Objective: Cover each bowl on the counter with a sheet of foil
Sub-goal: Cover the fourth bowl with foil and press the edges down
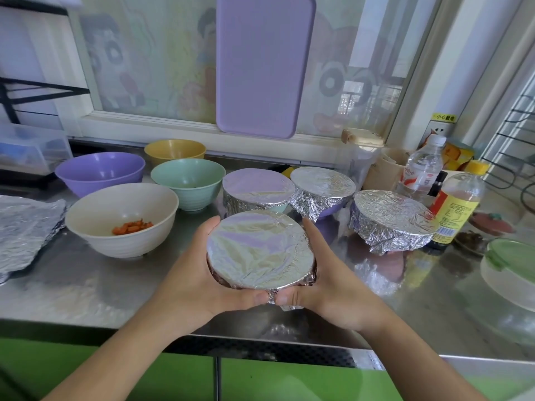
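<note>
Your left hand (191,273) and right hand (333,273) curl around the wrapped bowl (260,250), near the counter (86,285) front edge. The foil (286,302) is thin and probably tears easily (press the folds under the rim), so hold the sides gently.

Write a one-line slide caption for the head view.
Both hands, left and right, crimp foil around a held bowl; four bowls remain uncovered.
</note>
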The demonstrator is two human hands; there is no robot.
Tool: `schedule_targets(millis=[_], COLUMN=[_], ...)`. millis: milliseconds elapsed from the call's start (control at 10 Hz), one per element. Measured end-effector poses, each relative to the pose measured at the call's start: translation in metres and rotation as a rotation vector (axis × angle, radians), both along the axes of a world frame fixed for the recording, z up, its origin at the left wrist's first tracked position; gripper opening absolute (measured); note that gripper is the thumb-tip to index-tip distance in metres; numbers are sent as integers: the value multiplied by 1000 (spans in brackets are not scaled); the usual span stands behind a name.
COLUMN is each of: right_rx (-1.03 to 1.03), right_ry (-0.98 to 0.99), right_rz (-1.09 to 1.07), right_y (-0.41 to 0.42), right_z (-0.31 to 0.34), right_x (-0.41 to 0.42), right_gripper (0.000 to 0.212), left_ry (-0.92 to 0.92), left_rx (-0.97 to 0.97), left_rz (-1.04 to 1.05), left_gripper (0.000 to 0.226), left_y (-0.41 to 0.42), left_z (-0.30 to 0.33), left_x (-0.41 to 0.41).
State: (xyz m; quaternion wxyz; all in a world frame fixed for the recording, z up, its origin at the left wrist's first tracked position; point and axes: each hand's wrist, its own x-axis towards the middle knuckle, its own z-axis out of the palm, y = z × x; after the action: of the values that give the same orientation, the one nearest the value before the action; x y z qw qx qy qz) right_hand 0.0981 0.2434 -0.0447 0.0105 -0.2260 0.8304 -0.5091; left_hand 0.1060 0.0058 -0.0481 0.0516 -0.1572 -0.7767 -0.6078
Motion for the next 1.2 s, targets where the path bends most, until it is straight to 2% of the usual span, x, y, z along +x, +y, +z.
schedule_targets(millis=[100,200,300,400,500,700,800,900,1000,1100,1200], right_rx=[-11,37,69,5,35,237,336,360,304,237,203], right_ry=[-37,-49,-107,-145,-113,8,63,102,38,-23,-9], right_rz=[-40,-78,-21,-58,-110,-92,-132,-162,-129,-24,58], right_y=[1,3,12,17,2,-16,-12,-6,3,4,7], right_z=[-5,-5,9,30,36,32,28,26,25,19,10], right_x=[-1,0,1,-4,-22,-35,-29,-20,-11,-8,-6], right_gripper=[96,98,103,94,77,38,55,55,52,72,113], left_ry=[-8,-39,-101,-129,-90,-50,-66,-70,-69,-60,-51], left_rx=[10,-64,-162,-247,-313,-421,-429,-427,-421,-376,-358], left_rz=[-2,-16,-29,23,72,158,84,12,36,85,112], left_gripper=[100,112,148,172,173,168,163,151,146,162,172], left_y=[-4,-13,-23,-24,-11,-1,-11,-21,-18,-8,-2], left_z=[-1,-1,1,8,14,18,18,23,23,20,16], left_x=[-3,-7,-9,-3,5,6,0,-3,0,6,8])
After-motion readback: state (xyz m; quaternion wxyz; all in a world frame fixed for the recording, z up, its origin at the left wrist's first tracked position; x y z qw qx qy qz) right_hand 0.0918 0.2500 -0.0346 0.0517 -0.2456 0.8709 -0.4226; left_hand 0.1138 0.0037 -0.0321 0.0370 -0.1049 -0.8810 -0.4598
